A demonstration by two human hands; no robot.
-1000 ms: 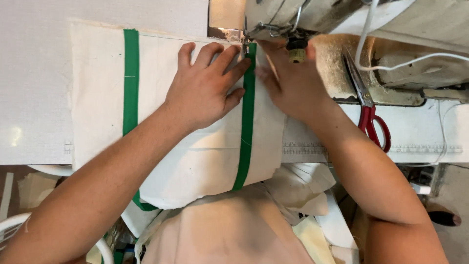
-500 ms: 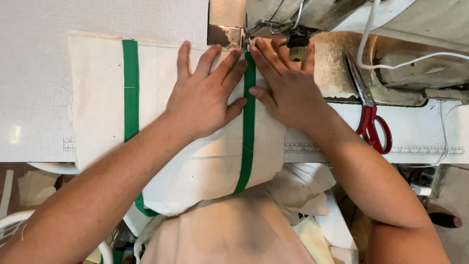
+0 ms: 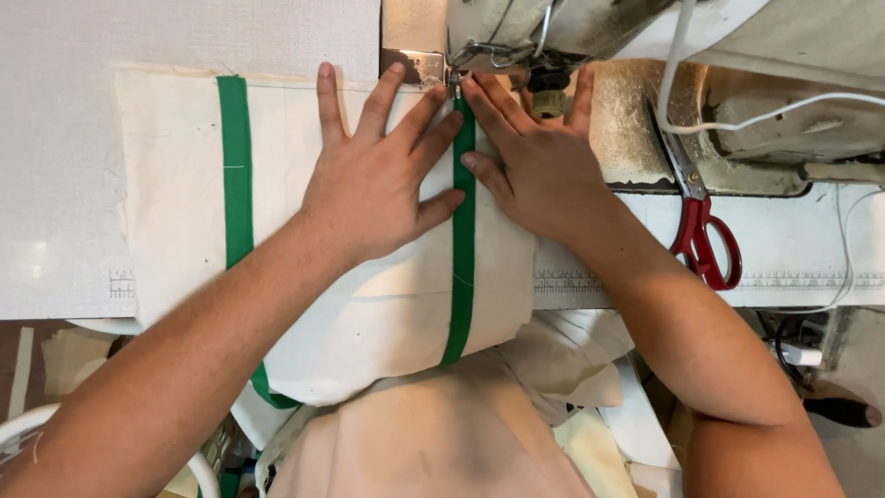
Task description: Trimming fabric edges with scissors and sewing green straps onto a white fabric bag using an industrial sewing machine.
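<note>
Both hands slid toward twelve o'clock; left hand (image 3: 373, 189) and right hand (image 3: 544, 166) lay open, flattening cloth (image 3: 387, 314) so green stripe (image 3: 461, 267) fed straight.

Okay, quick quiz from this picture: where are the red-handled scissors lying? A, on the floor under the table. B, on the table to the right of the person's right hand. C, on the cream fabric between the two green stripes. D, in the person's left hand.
B: the red-handled scissors lie on the table to the right of the right hand, untouched, while both the right hand and the left hand press flat on the cream fabric.
</note>
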